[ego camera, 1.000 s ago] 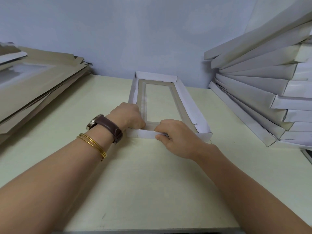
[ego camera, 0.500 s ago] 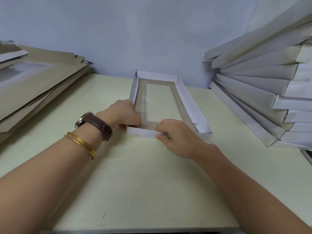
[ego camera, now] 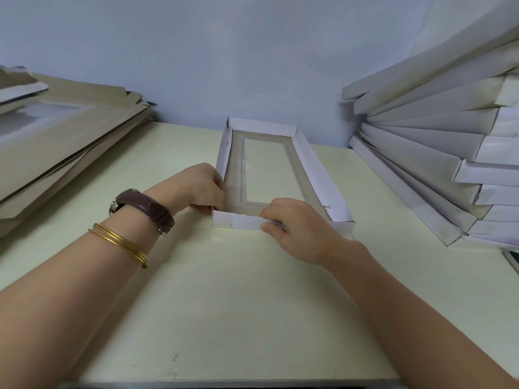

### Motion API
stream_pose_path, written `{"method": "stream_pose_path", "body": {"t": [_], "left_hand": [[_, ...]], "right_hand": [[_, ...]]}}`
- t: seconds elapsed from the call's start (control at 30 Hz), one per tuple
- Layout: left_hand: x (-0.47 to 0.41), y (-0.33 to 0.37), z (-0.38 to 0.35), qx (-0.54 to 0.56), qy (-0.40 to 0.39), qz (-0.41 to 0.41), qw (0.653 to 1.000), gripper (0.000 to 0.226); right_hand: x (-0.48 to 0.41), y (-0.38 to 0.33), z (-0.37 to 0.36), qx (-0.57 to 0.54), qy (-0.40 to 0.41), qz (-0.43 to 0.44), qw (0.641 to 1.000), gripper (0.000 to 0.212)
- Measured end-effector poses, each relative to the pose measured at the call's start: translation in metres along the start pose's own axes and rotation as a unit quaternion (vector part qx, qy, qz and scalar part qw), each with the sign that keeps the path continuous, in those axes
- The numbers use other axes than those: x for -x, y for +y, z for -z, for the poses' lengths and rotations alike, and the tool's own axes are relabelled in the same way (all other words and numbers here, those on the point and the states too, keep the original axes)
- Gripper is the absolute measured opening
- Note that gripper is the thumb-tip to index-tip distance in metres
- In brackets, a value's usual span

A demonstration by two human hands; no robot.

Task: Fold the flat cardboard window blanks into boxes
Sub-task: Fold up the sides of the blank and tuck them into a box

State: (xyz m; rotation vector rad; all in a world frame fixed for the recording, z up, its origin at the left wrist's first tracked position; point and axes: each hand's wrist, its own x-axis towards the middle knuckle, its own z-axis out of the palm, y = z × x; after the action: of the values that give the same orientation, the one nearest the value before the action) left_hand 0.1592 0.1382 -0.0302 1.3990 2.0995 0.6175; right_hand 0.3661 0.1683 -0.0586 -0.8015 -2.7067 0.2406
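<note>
Fingers (ego camera: 269, 213) on box (ego camera: 316, 172) (near-end wall)

One head cam — wide-angle, fwd and down, close over the tabletop (ego camera: 238, 304).

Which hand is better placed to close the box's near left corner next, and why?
Left. The left hand grips the left wall of the box right at that corner; the right hand pinches the near wall farther to the right.
</note>
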Motion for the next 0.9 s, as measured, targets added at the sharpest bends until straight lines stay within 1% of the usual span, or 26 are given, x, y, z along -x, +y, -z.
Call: {"method": "stream_pose_path", "body": {"t": [0.1, 0.2, 0.23, 0.3, 0.37, 0.43, 0.47, 0.53, 0.6, 0.67, 0.8, 0.9], "left_hand": [[0.003, -0.003, 0.0, 0.015, 0.004, -0.012, 1.0, 0.013], [0.005, -0.005, -0.001, 0.013, -0.006, -0.026, 1.0, 0.005], [0.006, -0.006, -0.002, 0.011, -0.011, -0.033, 0.999, 0.013], [0.01, -0.007, 0.0, 0.01, -0.03, -0.04, 0.999, 0.039], [0.014, -0.007, 0.003, 0.032, -0.069, -0.037, 0.996, 0.061], [0.02, -0.008, 0.007, 0.021, -0.113, -0.046, 0.992, 0.074], [0.021, -0.009, 0.009, 0.002, -0.124, -0.051, 0.991, 0.073], [0.022, -0.012, 0.009, -0.03, -0.119, -0.066, 0.99, 0.058], [0.02, -0.017, 0.006, -0.028, -0.096, -0.082, 0.992, 0.037], [0.017, -0.022, 0.004, -0.011, -0.081, -0.091, 0.992, 0.026], [0.015, -0.025, 0.003, 0.002, -0.084, -0.099, 0.992, 0.025], [0.015, -0.026, 0.003, 0.009, -0.096, -0.105, 0.99, 0.026]], "right_hand": [[0.0, 0.0, 0.0, 0.008, -0.002, 0.002, 1.0, 0.03], [0.0, 0.001, 0.0, 0.011, -0.001, 0.001, 1.0, 0.024], [0.0, 0.001, -0.001, 0.01, 0.0, 0.0, 1.0, 0.023], [0.0, 0.001, -0.001, 0.01, 0.006, -0.001, 1.0, 0.024], [0.001, 0.002, -0.002, 0.015, 0.015, -0.003, 1.0, 0.023], [0.002, 0.004, -0.004, 0.019, 0.024, -0.007, 1.0, 0.023], [0.003, 0.006, -0.004, 0.02, 0.03, -0.011, 0.999, 0.023], [0.003, 0.008, -0.004, 0.017, 0.044, -0.02, 0.999, 0.024], [0.004, 0.01, -0.003, 0.008, 0.054, -0.03, 0.998, 0.025], [0.005, 0.011, -0.001, 0.002, 0.058, -0.037, 0.998, 0.025], [0.011, 0.016, 0.005, -0.024, 0.066, -0.034, 0.997, 0.016], [0.018, 0.024, 0.012, -0.029, 0.054, -0.06, 0.996, 0.023]]}}
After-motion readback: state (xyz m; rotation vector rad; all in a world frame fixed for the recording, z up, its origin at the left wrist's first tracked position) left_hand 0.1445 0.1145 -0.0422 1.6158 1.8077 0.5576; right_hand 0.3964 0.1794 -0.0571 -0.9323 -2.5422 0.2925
